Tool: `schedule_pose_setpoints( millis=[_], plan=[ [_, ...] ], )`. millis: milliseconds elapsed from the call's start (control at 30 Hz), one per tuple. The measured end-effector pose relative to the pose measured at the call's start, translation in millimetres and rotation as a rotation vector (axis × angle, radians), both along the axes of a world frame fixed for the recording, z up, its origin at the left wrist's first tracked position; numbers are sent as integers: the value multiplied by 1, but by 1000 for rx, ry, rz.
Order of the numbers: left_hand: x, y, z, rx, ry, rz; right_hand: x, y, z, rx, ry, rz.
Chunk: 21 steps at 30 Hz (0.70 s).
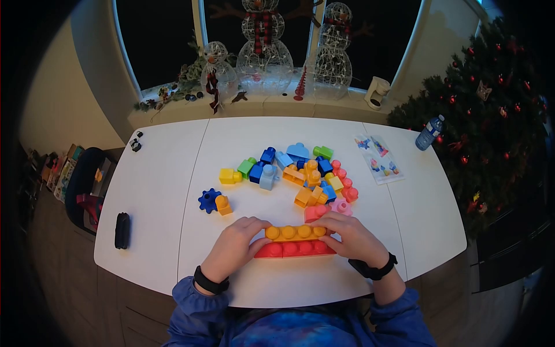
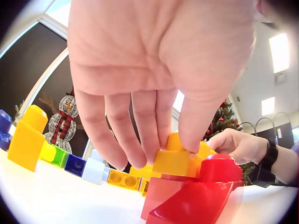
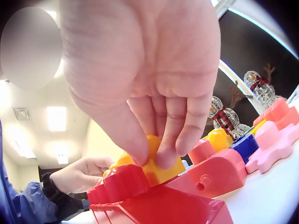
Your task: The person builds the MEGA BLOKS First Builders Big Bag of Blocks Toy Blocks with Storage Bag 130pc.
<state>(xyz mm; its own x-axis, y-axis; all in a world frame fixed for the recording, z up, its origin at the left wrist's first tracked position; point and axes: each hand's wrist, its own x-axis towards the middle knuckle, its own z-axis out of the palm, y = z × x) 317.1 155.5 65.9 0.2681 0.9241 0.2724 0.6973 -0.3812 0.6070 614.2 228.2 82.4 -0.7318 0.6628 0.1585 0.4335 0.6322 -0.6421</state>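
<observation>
A long yellow building block with a row of studs is held at both ends. My left hand pinches its left end between thumb and fingers. The right hand grips the other end the same way. Beneath it is a red block base, whose front row of studs shows; in the left wrist view the yellow block sits on the back part of the red base, beside the red stud row. Just behind the right fingers lies a coral block, with a pink gear-shaped piece next to it.
Loose blocks in several colours, such as a light blue block, spread across the middle of the white table. A dark blue gear lies left, a black case farther left. Picture sheets and a water bottle are right.
</observation>
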Motion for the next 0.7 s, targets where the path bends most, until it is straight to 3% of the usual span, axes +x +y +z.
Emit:
schedule_pose_setpoints(
  millis=[167, 267, 367, 467, 700],
  plan=[
    [-1, 0, 0, 4, 21, -14, 0, -2, 1, 41, 12, -3],
    [-2, 1, 5, 32, 8, -22, 7, 2, 20, -83, 123, -84],
    [-2, -4, 16, 15, -37, 18, 23, 23, 10, 160, 66, -441],
    [-3, -7, 19, 29, -45, 44, 41, 54, -14, 344, -143, -645],
    [-2, -8, 19, 86, -45, 33, 47, 85, -50, 307, -167, -654]
  ],
)
